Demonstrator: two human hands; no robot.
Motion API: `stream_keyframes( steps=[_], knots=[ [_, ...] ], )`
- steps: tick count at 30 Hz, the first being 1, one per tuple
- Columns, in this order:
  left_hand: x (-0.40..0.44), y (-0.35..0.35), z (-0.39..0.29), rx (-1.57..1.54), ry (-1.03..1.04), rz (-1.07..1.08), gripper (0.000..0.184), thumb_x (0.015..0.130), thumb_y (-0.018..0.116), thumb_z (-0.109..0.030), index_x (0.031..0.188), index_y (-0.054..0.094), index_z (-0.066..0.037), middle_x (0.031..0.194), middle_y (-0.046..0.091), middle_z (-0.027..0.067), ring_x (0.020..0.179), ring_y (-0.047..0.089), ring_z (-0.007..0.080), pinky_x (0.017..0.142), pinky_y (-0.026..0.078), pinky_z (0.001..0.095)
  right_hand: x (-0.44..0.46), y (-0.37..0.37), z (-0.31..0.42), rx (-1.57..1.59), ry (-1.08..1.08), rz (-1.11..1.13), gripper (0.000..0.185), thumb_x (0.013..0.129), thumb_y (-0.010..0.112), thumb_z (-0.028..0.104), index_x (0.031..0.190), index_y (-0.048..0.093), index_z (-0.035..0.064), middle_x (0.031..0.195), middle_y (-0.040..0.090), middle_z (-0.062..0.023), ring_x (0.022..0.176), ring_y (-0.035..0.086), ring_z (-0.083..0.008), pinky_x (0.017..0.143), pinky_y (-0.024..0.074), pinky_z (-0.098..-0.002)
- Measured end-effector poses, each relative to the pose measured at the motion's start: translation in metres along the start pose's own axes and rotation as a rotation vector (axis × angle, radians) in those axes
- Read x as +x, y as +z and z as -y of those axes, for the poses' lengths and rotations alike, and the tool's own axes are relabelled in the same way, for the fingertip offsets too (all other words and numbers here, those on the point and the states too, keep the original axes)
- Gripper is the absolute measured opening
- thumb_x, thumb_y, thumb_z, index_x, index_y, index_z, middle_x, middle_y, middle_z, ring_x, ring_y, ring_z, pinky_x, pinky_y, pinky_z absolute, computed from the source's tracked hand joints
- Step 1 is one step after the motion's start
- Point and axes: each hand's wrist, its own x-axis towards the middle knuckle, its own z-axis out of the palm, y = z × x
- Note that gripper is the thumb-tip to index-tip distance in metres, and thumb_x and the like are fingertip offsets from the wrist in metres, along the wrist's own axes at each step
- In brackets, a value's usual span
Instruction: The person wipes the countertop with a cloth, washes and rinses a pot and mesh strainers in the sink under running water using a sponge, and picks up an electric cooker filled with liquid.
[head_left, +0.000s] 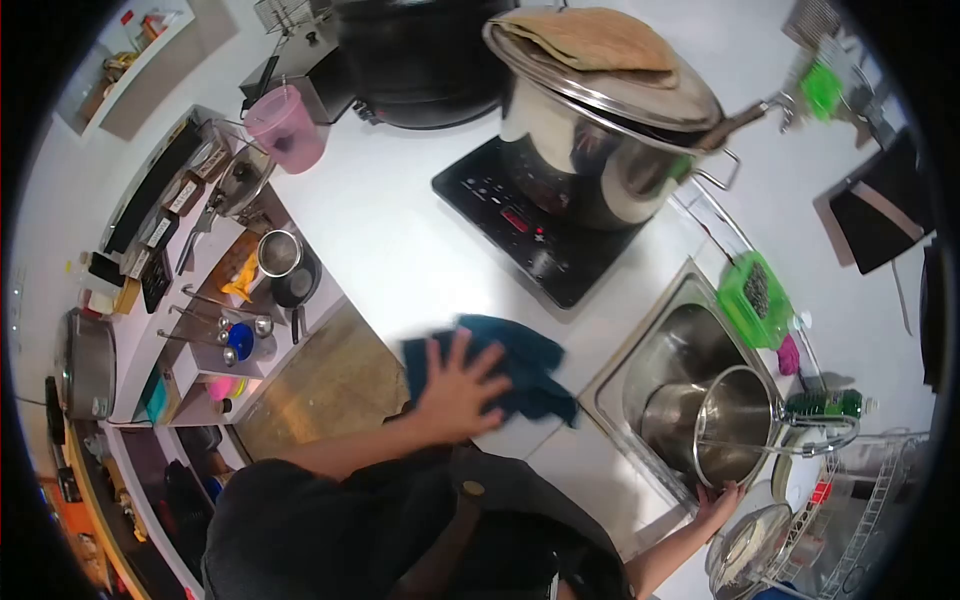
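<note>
My left hand (460, 390) lies on a dark teal cloth (535, 365) at the near edge of the white counter, its fingers spread. Part of the cloth and hand is blurred. At the right, my right hand (718, 508) grips the lower rim side of a steel pot (675, 425), which is tilted in the sink (612, 385). Some of that hand's fingertips are hidden against the pot. The tap crosses in front of the pot's mouth.
A large lidded pot (600, 160) with a folded cloth (600, 42) on its lid stands on a lit induction cooker (545, 260). A green container (752, 300) and a bottle (825, 404) stand behind the sink. A pink jug (288, 130) is far left, above shelves of utensils.
</note>
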Motion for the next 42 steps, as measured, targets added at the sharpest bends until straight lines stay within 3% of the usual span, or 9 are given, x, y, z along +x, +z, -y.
stream_keyframes(
  steps=[10, 13, 14, 19, 25, 29, 36, 39, 42],
  knots=[
    [0.150, -0.085, 0.335, -0.010, -0.631, -0.488, 0.088, 0.078, 0.053, -0.053, 0.142, 0.022, -0.001, 0.148, 0.009, 0.0270, 0.137, 0.006, 0.0452, 0.110, 0.007, 0.0542, -0.091, 0.019, -0.016, 0.022, -0.309, -0.446, 0.055, 0.081, 0.055, 0.028, 0.133, 0.040, 0.0198, 0.120, 0.050, -0.0109, 0.112, 0.045, -0.0303, 0.084, 0.0418, -0.0507],
    [0.226, -0.112, 0.414, 0.141, -0.465, -0.514, 0.068, 0.088, 0.043, -0.035, 0.127, 0.031, 0.020, 0.140, 0.027, 0.0304, 0.136, 0.013, 0.0433, 0.112, 0.008, 0.0515, -0.159, 0.057, -0.019, -0.017, -0.375, -0.418, 0.052, 0.082, 0.055, 0.028, 0.131, 0.042, 0.0166, 0.117, 0.049, -0.0101, 0.110, 0.045, -0.0284, 0.087, 0.0417, -0.0472],
    [0.253, -0.114, 0.449, 0.461, -0.455, -0.242, 0.062, 0.088, 0.042, -0.033, 0.127, 0.037, 0.015, 0.141, 0.026, 0.0299, 0.136, 0.013, 0.0429, 0.113, 0.008, 0.0492, -0.185, 0.075, -0.020, 0.003, -0.400, -0.397, 0.050, 0.083, 0.054, 0.026, 0.130, 0.043, 0.0154, 0.116, 0.049, -0.0092, 0.111, 0.045, -0.0256, 0.089, 0.0418, -0.0448],
    [0.298, -0.117, 0.541, -0.020, -0.122, -0.726, 0.052, 0.086, 0.046, -0.025, 0.129, 0.042, 0.004, 0.142, 0.030, 0.0221, 0.130, 0.025, 0.0464, 0.111, 0.017, 0.0478, -0.282, 0.130, -0.027, -0.116, -0.365, -0.361, 0.048, 0.082, 0.047, 0.012, 0.130, 0.045, 0.0099, 0.136, 0.037, -0.0121, 0.122, 0.038, -0.0256, 0.096, 0.0381, -0.0453],
    [0.209, -0.110, 0.433, 0.076, -0.203, -0.404, 0.054, 0.084, 0.050, -0.035, 0.135, 0.041, -0.018, 0.142, 0.033, 0.0175, 0.130, 0.017, 0.0527, 0.099, 0.037, 0.0559, -0.310, 0.133, -0.052, -0.055, -0.279, -0.358, 0.040, 0.087, 0.045, 0.014, 0.127, 0.048, 0.0103, 0.131, 0.044, -0.0104, 0.116, 0.044, -0.0257, 0.093, 0.0413, -0.0410],
    [0.145, -0.110, 0.312, 0.087, 0.102, -0.163, 0.062, 0.078, 0.056, -0.041, 0.137, 0.038, -0.033, 0.147, 0.024, 0.0141, 0.130, 0.012, 0.0562, 0.095, 0.034, 0.0647, -0.313, 0.163, -0.047, 0.021, -0.309, -0.341, 0.039, 0.086, 0.045, 0.010, 0.125, 0.049, 0.0083, 0.129, 0.046, -0.0098, 0.116, 0.045, -0.0245, 0.093, 0.0420, -0.0397],
    [0.341, -0.100, 0.275, 0.114, 0.310, -0.108, 0.050, 0.080, 0.060, -0.022, 0.129, 0.048, -0.016, 0.147, 0.026, 0.0094, 0.129, 0.026, 0.0492, 0.099, 0.039, 0.0498, -0.347, 0.165, -0.053, -0.146, -0.431, -0.373, 0.037, 0.085, 0.043, 0.008, 0.121, 0.053, 0.0039, 0.125, 0.050, -0.0090, 0.113, 0.046, -0.0227, 0.092, 0.0421, -0.0362],
    [0.441, -0.074, 0.283, 0.468, 0.514, -0.110, 0.048, 0.087, 0.043, -0.023, 0.133, 0.044, -0.010, 0.145, 0.032, 0.0104, 0.138, 0.020, 0.0263, 0.107, 0.002, 0.0636, -0.373, 0.144, -0.070, -0.226, -0.395, -0.455, 0.035, 0.085, 0.044, 0.008, 0.118, 0.054, 0.0044, 0.118, 0.052, -0.0070, 0.109, 0.047, -0.0188, 0.088, 0.0428, -0.0329],
    [0.471, -0.090, 0.265, 0.608, 0.284, 0.048, 0.057, 0.088, 0.039, -0.034, 0.140, 0.033, -0.010, 0.147, 0.030, 0.0085, 0.138, 0.018, 0.0287, 0.107, 0.010, 0.0605, -0.400, 0.138, -0.083, -0.234, -0.261, -0.536, 0.033, 0.085, 0.046, 0.009, 0.116, 0.056, 0.0049, 0.112, 0.054, -0.0061, 0.104, 0.048, -0.0155, 0.085, 0.0433, -0.0295]
  ],
)
